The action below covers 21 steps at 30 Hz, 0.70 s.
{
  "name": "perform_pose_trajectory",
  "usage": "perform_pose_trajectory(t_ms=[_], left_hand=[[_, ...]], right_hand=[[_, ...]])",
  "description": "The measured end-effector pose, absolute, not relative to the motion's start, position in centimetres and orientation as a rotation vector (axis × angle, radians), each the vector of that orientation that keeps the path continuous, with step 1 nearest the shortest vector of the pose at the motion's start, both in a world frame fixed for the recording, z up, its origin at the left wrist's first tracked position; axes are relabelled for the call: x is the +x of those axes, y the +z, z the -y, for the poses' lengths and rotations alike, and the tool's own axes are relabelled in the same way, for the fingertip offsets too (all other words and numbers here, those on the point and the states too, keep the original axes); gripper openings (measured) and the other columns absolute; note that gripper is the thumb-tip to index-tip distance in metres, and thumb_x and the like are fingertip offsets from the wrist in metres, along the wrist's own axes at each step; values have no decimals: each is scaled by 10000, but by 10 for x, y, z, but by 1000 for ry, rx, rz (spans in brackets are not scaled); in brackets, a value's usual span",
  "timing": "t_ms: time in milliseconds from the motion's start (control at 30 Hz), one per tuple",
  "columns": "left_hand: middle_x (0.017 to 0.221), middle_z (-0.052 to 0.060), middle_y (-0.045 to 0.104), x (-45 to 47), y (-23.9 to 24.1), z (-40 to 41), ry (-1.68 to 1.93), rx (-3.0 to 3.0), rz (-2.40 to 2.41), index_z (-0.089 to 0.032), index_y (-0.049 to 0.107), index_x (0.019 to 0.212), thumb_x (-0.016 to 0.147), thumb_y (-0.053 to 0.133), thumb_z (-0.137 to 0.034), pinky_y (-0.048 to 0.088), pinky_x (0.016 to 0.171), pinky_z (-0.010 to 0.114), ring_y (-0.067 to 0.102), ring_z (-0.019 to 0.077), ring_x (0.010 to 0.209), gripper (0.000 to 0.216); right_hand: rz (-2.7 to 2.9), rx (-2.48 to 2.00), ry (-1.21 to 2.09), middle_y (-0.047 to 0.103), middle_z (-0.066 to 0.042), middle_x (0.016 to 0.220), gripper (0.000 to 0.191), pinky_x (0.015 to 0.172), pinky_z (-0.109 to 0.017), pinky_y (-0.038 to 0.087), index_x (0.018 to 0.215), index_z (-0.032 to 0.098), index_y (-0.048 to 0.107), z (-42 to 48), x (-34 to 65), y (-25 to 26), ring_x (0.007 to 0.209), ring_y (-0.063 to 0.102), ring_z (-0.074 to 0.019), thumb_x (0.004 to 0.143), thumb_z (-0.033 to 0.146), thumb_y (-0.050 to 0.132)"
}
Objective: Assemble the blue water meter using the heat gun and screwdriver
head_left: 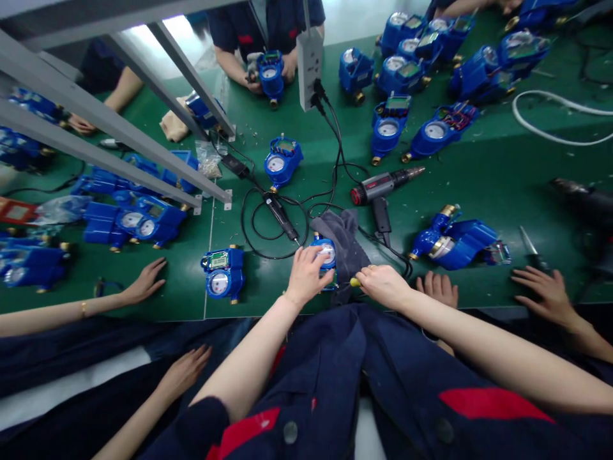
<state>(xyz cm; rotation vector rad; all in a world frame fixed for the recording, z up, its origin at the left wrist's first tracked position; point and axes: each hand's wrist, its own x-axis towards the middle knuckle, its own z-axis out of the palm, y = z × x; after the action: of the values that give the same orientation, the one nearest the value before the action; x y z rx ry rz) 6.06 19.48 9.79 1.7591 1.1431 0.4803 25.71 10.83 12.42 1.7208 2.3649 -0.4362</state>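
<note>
My left hand lies over a blue water meter, its fingers curled round the white dial and holding it. Part of the meter, with a green circuit board at its near side, is hidden under that hand. My right hand is closed on a small yellow-ended object, perhaps a tool handle; the rest of it is hidden in the fist. A dark grey cloth lies bunched against the meter, between my hands. Left of my left hand, another blue water meter stands apart with its display uncovered.
Beyond my hands lie a black electric screwdriver with a looped cable, and a heat gun. A blue meter lies on its side to the right. A power strip hangs ahead. Co-workers' hands rest at both sides.
</note>
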Motion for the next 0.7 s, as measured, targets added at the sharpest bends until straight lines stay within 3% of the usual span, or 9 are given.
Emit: perform_pose_trajectory(t_ms=[67,167,267,333,467,700], left_hand=[[1212,35,555,80,91,-213,386,1908,-975,-269,657,855,603,769,-234,3,1120,469,316,285,1282,278],[1261,10,533,83,76,-232,267,2044,-853,-296,661,900,771,622,-263,-140,1067,534,211,268,1347,138],[1354,1,448,56,69,-247,161,2117,-780,-314,575,1116,911,344,-266,-40,1100,509,220,198,1351,312],[1416,17,362,37,69,-254,111,2162,-751,-289,507,1212,926,282,-288,26,1118,459,199,180,1358,364],[1455,20,284,25,68,-260,66,2249,-709,-288,462,1262,929,273,-315,46,1122,420,154,180,1371,384],[1417,-18,355,53,64,-262,45,2330,-561,-357,470,1243,907,387,-292,89,1114,399,248,183,1341,352]], right_hand=[[-2363,1767,-449,633,-74,873,150,643,-258,370,900,140,582,-105,253,126,820,592,-188,856,227,468],[-2336,1853,-468,627,-59,873,194,629,-243,362,961,159,572,-101,243,128,828,592,-177,872,292,461],[-2317,1901,-490,620,-56,854,185,606,-241,351,964,165,572,-101,231,131,804,591,-177,871,285,468],[-2310,1918,-498,613,-64,844,164,600,-250,348,944,161,572,-102,224,136,793,584,-182,871,255,460],[-2268,1938,-503,600,-81,802,168,577,-274,339,891,148,571,-103,214,148,749,574,-194,873,167,405],[-2146,1935,-499,602,-76,782,170,574,-265,340,859,147,575,-101,210,167,750,578,-197,851,112,408]])
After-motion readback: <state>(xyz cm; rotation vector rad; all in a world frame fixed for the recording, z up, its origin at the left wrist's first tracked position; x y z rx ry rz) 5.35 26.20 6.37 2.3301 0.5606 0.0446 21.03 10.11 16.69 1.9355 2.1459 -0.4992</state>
